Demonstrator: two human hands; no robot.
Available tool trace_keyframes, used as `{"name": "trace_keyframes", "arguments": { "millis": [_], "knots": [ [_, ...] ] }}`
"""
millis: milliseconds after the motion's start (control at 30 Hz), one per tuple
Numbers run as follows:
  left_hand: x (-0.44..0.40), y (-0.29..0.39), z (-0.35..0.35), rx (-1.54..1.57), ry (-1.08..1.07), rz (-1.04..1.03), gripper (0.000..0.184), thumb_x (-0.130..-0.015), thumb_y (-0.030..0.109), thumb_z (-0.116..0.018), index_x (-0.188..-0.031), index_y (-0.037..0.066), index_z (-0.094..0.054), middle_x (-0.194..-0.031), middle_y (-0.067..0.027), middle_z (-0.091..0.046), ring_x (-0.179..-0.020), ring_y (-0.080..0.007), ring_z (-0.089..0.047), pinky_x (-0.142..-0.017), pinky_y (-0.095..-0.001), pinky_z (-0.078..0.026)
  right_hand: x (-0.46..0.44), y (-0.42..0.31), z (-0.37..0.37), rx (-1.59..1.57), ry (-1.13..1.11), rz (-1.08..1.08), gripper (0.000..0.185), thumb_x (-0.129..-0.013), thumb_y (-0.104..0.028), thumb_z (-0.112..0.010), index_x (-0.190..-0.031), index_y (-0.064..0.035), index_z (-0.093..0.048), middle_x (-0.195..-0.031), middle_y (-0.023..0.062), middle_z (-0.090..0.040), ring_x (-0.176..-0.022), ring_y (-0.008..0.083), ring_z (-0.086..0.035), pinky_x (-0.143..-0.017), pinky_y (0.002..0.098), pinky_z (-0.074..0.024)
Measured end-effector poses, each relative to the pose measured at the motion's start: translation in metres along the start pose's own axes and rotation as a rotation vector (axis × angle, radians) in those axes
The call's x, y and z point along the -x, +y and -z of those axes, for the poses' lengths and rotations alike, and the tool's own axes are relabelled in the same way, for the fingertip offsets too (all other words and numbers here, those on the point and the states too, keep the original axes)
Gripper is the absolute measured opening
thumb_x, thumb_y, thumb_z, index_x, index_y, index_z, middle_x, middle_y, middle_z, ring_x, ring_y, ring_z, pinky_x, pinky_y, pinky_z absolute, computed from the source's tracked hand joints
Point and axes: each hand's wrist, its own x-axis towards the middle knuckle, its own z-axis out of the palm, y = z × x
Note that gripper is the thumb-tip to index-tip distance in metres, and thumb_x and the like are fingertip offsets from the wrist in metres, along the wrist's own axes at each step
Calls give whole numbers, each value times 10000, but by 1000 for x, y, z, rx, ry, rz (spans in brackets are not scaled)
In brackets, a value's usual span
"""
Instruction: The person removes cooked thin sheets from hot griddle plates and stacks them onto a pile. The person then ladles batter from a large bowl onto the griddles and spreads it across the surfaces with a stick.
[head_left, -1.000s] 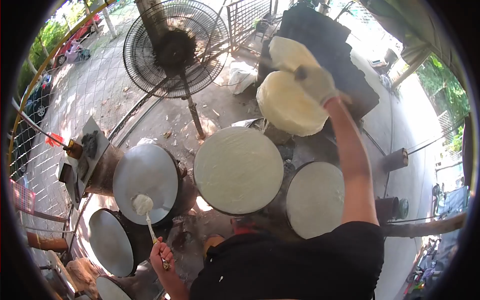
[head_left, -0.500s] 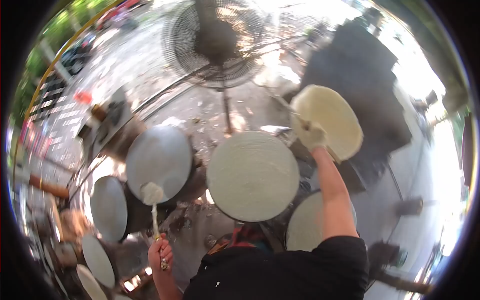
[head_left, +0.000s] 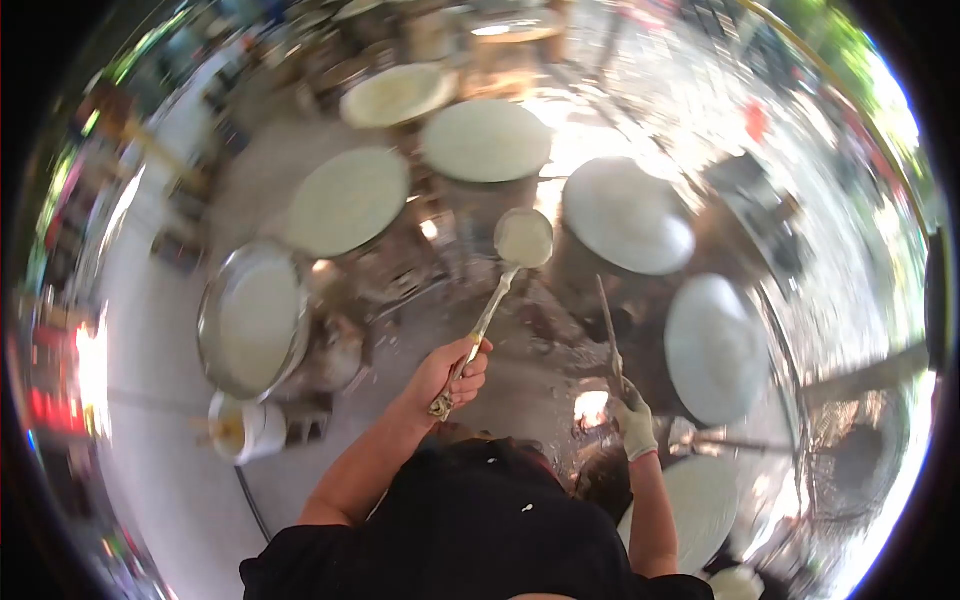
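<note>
My left hand (head_left: 450, 378), bare, is wrapped around the handle of a ladle (head_left: 524, 238). The ladle's round bowl holds or is coated with pale batter and hangs over the ground between the griddles. A light glove covers my right hand (head_left: 634, 425), which is closed on a thin stick (head_left: 608, 320) pointing up and away. Beyond the stick are two round griddles, a pale greyish one (head_left: 628, 215) and another (head_left: 715, 350) just to the right of my right hand. Pale sheets lie on the griddle ahead (head_left: 485, 140) and on the one at left (head_left: 350, 200).
At left stands a metal-rimmed basin (head_left: 206, 330) of white batter, with a white bucket (head_left: 262, 437) below it. Fire glows (head_left: 590, 408) beside my right hand. Another pale round griddle (head_left: 690, 505) lies under my right forearm. More round griddles (head_left: 398, 95) stand farther back, blurred.
My view has swung left, so the fan has left it and the basin has come in. The round sheet that hung at my right hand is gone from there; the stick now shows bare.
</note>
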Motion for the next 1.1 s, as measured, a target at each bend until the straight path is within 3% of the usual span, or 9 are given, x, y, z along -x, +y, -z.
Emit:
{"name": "trace_keyframes", "arguments": {
  "millis": [167, 333, 400, 500, 667, 800, 833, 1000, 1100],
  "knots": [
    [101, 91, 163, 102, 398, -303, 149, -950, 205, -485, -946, 56, -492, -664, 10, -444, -489, -55, -405, -403, -216, -342, -62, -66, -275, 53, -322, -108, 359, -895, -93, -550, -1252, -54, -553, -822, 29, -627, -510, 90, -504, -469, 232, -418],
    [195, 161, 362, 128, 782, -359, 59, -891, 125, -510, -888, 71, -486, -639, -13, -457, -450, -88, -397, -381, -250, -322, -93, -97, -565, 563, -739, -205, 316, -925, -219, -547, -1210, -91, -596, -717, 37, -600, -560, 84, -545, -498, 240, -430],
    [226, 178, 438, 78, 999, -287, 74, -880, 138, -515, -875, 73, -480, -594, -18, -444, -425, -103, -390, -365, -270, -325, -96, -105, -675, 943, -909, -2, 337, -923, -267, -519, -1202, -96, -598, -754, 106, -647, -670, 181, -645, -591, 326, -491],
    [249, 187, 533, -115, 1288, -215, 164, -842, 163, -510, -758, 22, -509, -590, -95, -523, -390, -211, -500, -355, -373, -410, -161, -11, -789, 1212, -1002, 823, 363, -900, -281, -506, -1182, -73, -601, -889, 186, -676, -846, 341, -661, -743, 421, -506],
    [249, 213, 615, -889, 1633, -122, 141, -824, 102, -502, -842, -36, -525, -692, -230, -592, -553, -340, -623, -475, -466, -476, -167, -25, -952, 1793, -1252, 430, 376, -878, -338, -547, -999, 3, -650, -899, 206, -672, -891, 382, -644, -753, 450, -504],
    [233, 221, 642, -383, 1316, -156, 154, -861, 148, -518, -777, 21, -494, -627, -146, -532, -510, -254, -554, -453, -396, -437, -170, -48, -960, 1464, -1239, -145, 487, -907, -451, -522, -905, 17, -655, -694, 144, -643, -604, 224, -647, -541, 361, -515],
    [225, 227, 636, -153, 1165, -154, 179, -874, 166, -524, -751, 42, -483, -599, -110, -509, -484, -219, -526, -438, -367, -422, -165, -36, -950, 1571, -1243, 28, 697, -872, -667, -443, -921, -3, -649, -733, 112, -639, -558, 188, -608, -442, 319, -473],
    [235, 274, 562, 616, 539, -447, 360, -929, 191, -507, -600, 162, -363, -500, 37, -353, -396, -74, -349, -365, -232, -292, -119, 0, -896, 710, -1072, -673, 340, -953, -406, -480, -1005, -80, -564, -629, 19, -547, -388, 100, -437, -366, 274, -359],
    [274, 357, 488, 430, 615, -630, 362, -959, 211, -486, -622, 176, -360, -512, 73, -315, -368, -38, -285, -329, -203, -219, -86, -65, -934, 402, -1154, -596, 194, -964, -299, -464, -956, -125, -549, -597, -4, -498, -381, 75, -368, -361, 251, -304]
  ]
}}
